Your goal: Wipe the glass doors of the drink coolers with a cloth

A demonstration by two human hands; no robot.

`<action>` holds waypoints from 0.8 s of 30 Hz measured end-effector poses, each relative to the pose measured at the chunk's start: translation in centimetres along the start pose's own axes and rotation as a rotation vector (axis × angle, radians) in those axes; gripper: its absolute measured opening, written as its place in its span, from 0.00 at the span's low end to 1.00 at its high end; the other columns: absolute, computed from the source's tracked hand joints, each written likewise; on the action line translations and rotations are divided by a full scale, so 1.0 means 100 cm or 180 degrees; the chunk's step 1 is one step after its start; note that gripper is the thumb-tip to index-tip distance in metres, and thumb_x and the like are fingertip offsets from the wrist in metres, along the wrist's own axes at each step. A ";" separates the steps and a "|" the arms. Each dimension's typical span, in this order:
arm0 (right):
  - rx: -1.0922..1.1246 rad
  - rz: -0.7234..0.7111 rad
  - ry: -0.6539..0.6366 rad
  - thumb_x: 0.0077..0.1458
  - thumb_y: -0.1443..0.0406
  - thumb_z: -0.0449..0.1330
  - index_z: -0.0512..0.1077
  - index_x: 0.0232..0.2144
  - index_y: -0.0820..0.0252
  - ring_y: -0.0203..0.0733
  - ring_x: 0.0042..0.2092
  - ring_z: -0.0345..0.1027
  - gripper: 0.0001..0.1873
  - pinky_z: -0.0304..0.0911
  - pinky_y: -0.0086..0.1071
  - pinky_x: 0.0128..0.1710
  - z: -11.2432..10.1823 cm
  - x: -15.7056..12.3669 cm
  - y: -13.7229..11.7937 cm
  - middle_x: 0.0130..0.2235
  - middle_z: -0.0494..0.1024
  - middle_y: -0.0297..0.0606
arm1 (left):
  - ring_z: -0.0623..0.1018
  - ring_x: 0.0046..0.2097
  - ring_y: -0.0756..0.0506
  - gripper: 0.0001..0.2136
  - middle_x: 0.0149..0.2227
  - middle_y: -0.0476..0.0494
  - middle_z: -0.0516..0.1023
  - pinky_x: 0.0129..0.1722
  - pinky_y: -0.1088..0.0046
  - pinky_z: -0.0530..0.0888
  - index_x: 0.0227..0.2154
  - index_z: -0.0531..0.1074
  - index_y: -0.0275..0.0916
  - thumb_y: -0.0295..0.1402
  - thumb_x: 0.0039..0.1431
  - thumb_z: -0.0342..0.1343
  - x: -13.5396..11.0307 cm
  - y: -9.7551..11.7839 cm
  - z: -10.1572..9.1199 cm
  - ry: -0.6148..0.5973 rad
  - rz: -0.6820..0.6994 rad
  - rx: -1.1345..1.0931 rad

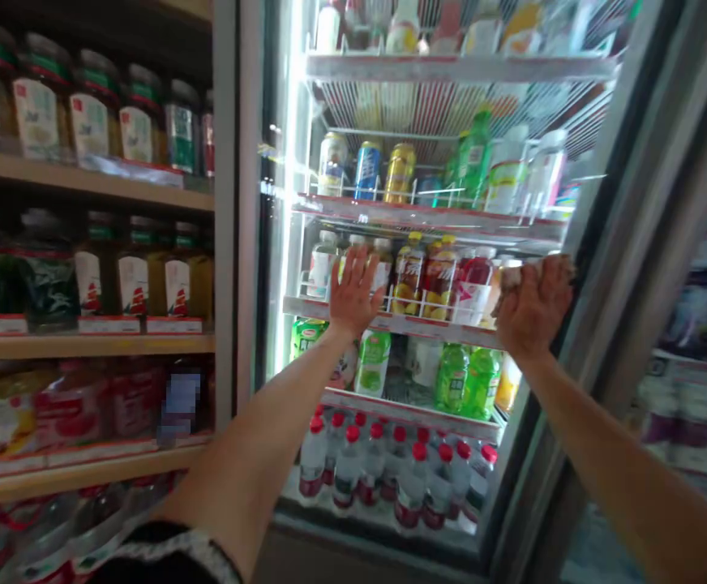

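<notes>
1. From where I stand, the biggest thing is the tall, brightly lit metal drinks fridge (341,560), its shelves stocked with bottles and cans. To its left runs a pale wooden shelf unit (98,345) of jars and bottles.
2. Across the fridge's front is a clear glass door with a dark frame (609,203). It looks shut, the drinks all on the far side. I take wiping this pane to be the work in hand, under way and unfinished, since both hands are up against it.
3. The left hand (353,288) is open, fingers spread, apparently flat on the glass in front of the middle shelf, and it holds nothing.
4. The right hand (536,312) is at about the same height, near the door's right side, fingers folded over a cloth and seemingly pressing it to the pane.
5. That crumpled, pale brownish fabric cloth (510,277) shows only at the hand's edges.
6. Smallest are the marks: bright reflections lie along the left side, but I can make out no smears or wet trails, so I can't tell which parts are done and which are left.
</notes>
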State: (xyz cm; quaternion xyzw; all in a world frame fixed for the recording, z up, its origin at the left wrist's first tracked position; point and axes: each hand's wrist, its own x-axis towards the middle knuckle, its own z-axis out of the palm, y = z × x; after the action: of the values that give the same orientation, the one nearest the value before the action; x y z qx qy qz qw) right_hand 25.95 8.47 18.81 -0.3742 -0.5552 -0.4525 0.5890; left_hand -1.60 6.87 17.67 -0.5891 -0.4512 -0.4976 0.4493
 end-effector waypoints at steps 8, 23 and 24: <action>0.0133 -0.0954 -0.0208 0.57 0.67 0.49 0.58 0.57 0.58 0.47 0.65 0.41 0.24 0.45 0.49 0.60 0.011 0.005 -0.012 0.59 0.61 0.46 | 0.46 0.65 0.42 0.25 0.63 0.36 0.53 0.63 0.55 0.44 0.60 0.53 0.37 0.39 0.60 0.44 0.000 -0.006 0.007 0.0379 0.0141 0.0030; 0.0216 -0.0423 0.0086 0.57 0.66 0.47 0.56 0.59 0.58 0.50 0.65 0.40 0.26 0.40 0.54 0.60 0.020 0.025 -0.033 0.63 0.54 0.45 | 0.47 0.65 0.42 0.25 0.63 0.38 0.54 0.63 0.56 0.45 0.60 0.53 0.38 0.39 0.60 0.44 0.000 -0.005 0.007 0.0416 0.0130 0.0010; 0.0227 -0.0348 0.0142 0.57 0.67 0.47 0.56 0.59 0.58 0.51 0.65 0.39 0.26 0.41 0.54 0.60 0.021 0.025 -0.034 0.63 0.54 0.46 | 0.47 0.65 0.42 0.25 0.63 0.38 0.54 0.63 0.56 0.45 0.60 0.53 0.38 0.39 0.60 0.44 0.000 -0.005 0.007 0.0424 0.0128 0.0006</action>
State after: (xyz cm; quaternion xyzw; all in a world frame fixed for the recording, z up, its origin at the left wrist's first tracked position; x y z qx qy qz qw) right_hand 21.98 9.08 21.35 -0.3119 -0.5773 -0.4722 0.5886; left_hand -1.98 7.63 17.62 -0.5631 -0.4088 -0.5261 0.4888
